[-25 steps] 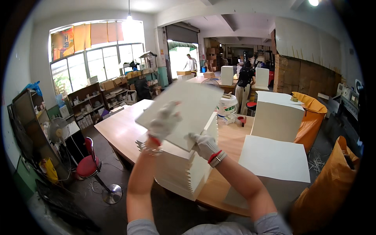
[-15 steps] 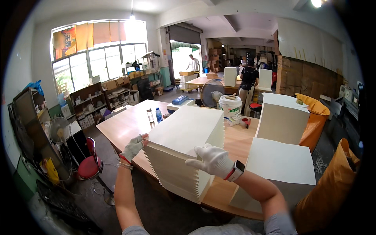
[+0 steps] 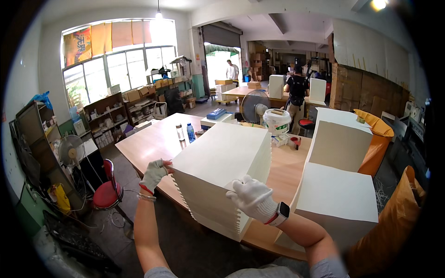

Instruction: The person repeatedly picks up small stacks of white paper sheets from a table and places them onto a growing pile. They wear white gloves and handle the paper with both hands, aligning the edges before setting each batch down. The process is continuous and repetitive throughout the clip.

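Observation:
A tall stack of off-white paper sheets (image 3: 222,146) stands in front of me, with stepped, notched edges down its front corners. My left hand (image 3: 155,175), in a white glove with bare fingertips, is closed on the stack's left corner near the top. At the front right top corner, my right hand (image 3: 252,197) has its gloved fingers curled in against the paper edge. The glove hides exactly where those fingertips meet the sheets. A watch (image 3: 282,211) sits on the right wrist.
The stack rests on a wooden table (image 3: 146,136) with bottles (image 3: 190,133) and a white bucket (image 3: 276,121). More paper stacks (image 3: 337,192) stand to the right, beside orange sacks (image 3: 391,222). A red stool (image 3: 107,194) is at left. Two people are farther back.
My right fingers, stretched out across the stack's corner before, have curled in. The upper layer's offset along the front edge is less visible now. My left hand stays at its corner.

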Demonstrator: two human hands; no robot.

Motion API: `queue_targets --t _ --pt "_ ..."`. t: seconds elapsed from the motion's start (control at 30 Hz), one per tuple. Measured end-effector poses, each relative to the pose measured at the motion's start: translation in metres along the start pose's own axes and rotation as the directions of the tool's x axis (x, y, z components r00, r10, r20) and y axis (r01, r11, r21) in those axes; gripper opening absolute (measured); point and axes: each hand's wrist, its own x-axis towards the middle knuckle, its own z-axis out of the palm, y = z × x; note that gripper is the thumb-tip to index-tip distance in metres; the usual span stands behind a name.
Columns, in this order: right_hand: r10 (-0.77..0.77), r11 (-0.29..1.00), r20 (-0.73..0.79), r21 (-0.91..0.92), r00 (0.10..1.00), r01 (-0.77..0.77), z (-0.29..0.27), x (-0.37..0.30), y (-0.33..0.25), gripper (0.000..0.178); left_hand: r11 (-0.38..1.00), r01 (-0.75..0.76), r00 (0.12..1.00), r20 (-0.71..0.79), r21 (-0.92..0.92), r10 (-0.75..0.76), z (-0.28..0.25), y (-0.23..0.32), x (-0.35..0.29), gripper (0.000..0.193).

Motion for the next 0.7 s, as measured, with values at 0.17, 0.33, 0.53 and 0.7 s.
queue_targets --t 0.17,0.33,0.53,0.7 --pt "-0.062 0.997 -0.095 0.038 0.994 0.066 0.009 -0.004 0.007 0.030 0.999 0.024 0.999 0.046 0.048 -0.026 -0.004 0.001 0.004 0.031" --pt "-0.089 0.956 -0.142 0.265 0.986 0.125 -0.021 -0.034 0.023 0.031 0.960 -0.083 0.991 -0.082 0.269 0.109 0.001 0.011 -0.003 0.044" --pt "-0.054 0.908 -0.356 -0.406 0.933 -0.102 -0.047 -0.236 0.143 0.033 0.684 -0.581 0.646 -0.262 0.441 0.717 0.114 0.082 -0.055 0.042" --pt "0.194 0.704 -0.683 -0.403 0.704 -0.585 -0.112 -0.354 0.181 0.020 0.470 -0.881 0.405 0.419 -0.059 0.812 0.271 0.175 -0.114 0.032"
